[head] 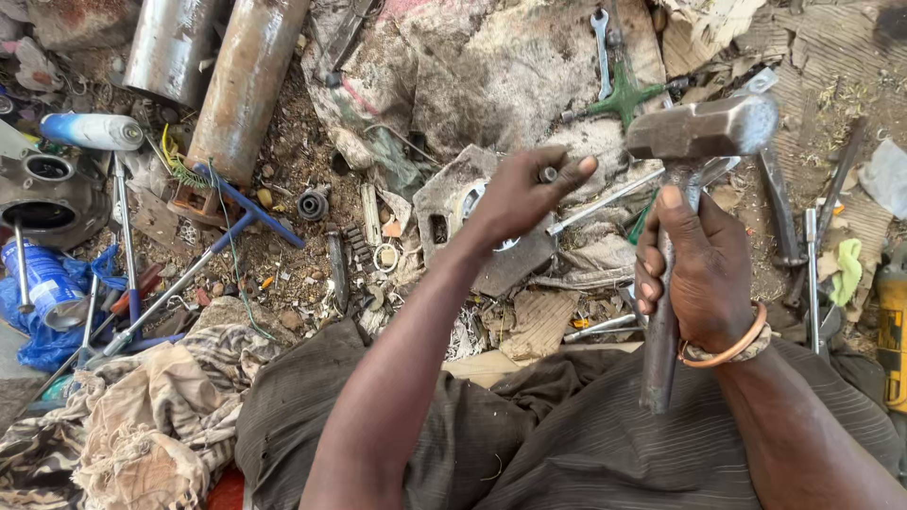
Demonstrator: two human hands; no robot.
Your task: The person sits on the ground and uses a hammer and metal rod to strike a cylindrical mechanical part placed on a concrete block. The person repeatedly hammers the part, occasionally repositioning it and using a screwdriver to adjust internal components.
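Observation:
My right hand (694, 269) grips the metal handle of a heavy steel hammer (704, 127), whose head is raised at the upper right. My left hand (524, 194) pinches a small dark metal piece (547, 174) between thumb and fingers, holding it above a flat grey metal part (487, 255) with a round hole that lies on the dirt. The hammer head is level with the left fingertips, a short gap to their right. A copper bangle circles my right wrist.
Two rusty steel pipes (241, 85) lie at the top left. A blue-handled tool (241, 222), wrenches (602, 47), a green cross wrench (624, 94), a blue spray can (90, 130), rags (142, 425) and scrap litter the ground. A yellow power tool (893, 321) sits at the right edge.

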